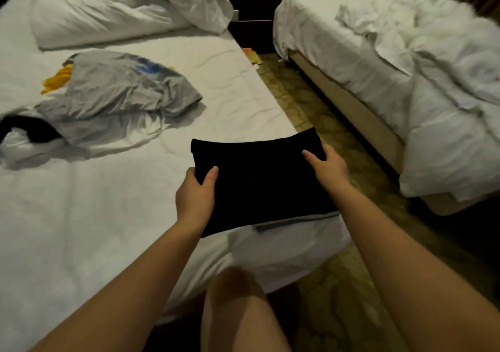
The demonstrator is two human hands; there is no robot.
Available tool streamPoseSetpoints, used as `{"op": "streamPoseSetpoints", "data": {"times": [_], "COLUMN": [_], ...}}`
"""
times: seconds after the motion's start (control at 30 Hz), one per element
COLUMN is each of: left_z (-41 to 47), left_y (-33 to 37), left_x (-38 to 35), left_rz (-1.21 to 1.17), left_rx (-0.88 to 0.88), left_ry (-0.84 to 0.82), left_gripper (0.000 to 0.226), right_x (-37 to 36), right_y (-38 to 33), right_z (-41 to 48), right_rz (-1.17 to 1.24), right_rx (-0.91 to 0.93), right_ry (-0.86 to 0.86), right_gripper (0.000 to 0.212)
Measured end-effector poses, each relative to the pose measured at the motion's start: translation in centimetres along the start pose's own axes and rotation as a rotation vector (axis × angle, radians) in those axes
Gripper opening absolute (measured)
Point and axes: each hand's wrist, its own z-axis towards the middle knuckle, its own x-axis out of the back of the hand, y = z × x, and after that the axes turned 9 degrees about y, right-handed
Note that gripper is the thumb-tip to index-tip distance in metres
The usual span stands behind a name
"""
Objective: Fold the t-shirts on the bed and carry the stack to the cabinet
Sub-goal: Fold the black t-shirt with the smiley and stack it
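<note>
- Standing at the corner of the bed, I look down at a white, lightly creased sheet that fills the left half of my view from 7 to 11 o'clock.
- A rumpled white duvet is bunched at the head of this bed, up at 11 o'clock.
- A second bed with tangled white bedding sits at 2 o'clock, well apart from mine across a strip of patterned, dimly lit carpet running from 12 down to 5 o'clock.
- The folded black t-shirt is at the centre of my view, a flat dark rectangle over the bed's near right corner; I cannot tell whether it rests on the pile or is held just above it.
- My left hand clasps its left edge, thumb on top and the other fingers tucked under the cloth.
- My right hand grips its far right corner, thumb laid on top, fingers curled around the edge.
- A sliver of grey folded cloth peeks out beneath the black one at 5 o'clock of it.
- Unfolded clothes lie in a heap at 9 to 10 o'clock: a crumpled grey t-shirt with a blue print, a bit of yellow garment at its far-left edge, a white garment under it, and a black piece at the left margin.
- No containers show anywhere.
</note>
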Motion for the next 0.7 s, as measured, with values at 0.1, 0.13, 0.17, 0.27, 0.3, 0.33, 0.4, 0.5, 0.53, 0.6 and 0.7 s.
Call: {"op": "streamPoseSetpoints", "data": {"times": [0.1, 0.13, 0.17, 0.27, 0.3, 0.33, 0.4, 0.5, 0.53, 0.6, 0.7], "left_z": [0.4, 0.5, 0.6, 0.7, 0.7, 0.8, 1.0, 1.2, 1.3, 1.3, 0.9], "left_y": [1.5, 1.6, 1.4, 0.6, 0.2, -0.1, -0.8, -1.6, -1.7, -1.8, -1.3], "left_x": [-4.5, -5.7, -6.8, -9.4, -10.1, -10.6, -11.5, -12.1, -12.1, -12.1, -12.3], "left_rz": [0.004, 0.004, 0.001, -0.003, 0.009, 0.024, 0.051, 0.117, 0.154, 0.257, 0.526], "left_rx": [0.03, 0.046, 0.058, 0.078, 0.081, 0.085, 0.091, 0.11, 0.112, 0.024, -0.476], "left_ry": [-0.03, -0.036, -0.043, -0.073, -0.082, -0.09, -0.093, -0.052, -0.036, 0.026, 0.164], "left_gripper": [0.027, 0.028, 0.028, 0.029, 0.029, 0.03, 0.03, 0.033, 0.036, 0.045, 0.06], "right_x": [2.4, 2.7, 2.8, 2.6, 2.4, 2.2, 1.6, 0.5, 0.1, -0.5, -1.2], "right_y": [2.2, 3.0, 3.9, 6.2, 7.0, 7.7, 9.0, 10.4, 10.5, 10.6, 9.5], "right_z": [3.5, 4.3, 5.1, 6.6, 7.0, 7.3, 7.6, 7.8, 7.7, 7.7, 6.5], "right_rz": [-0.015, -0.025, -0.035, -0.062, -0.064, -0.062, -0.054, -0.048, -0.071, -0.209, -0.512], "right_rx": [-0.039, -0.051, -0.064, -0.102, -0.114, -0.12, -0.135, -0.168, -0.181, -0.162, 0.11], "right_ry": [-0.024, -0.037, -0.044, -0.058, -0.057, -0.053, -0.04, -0.065, -0.072, -0.018, 0.166], "right_gripper": [0.034, 0.034, 0.034, 0.031, 0.03, 0.03, 0.029, 0.031, 0.035, 0.049, 0.062]}}
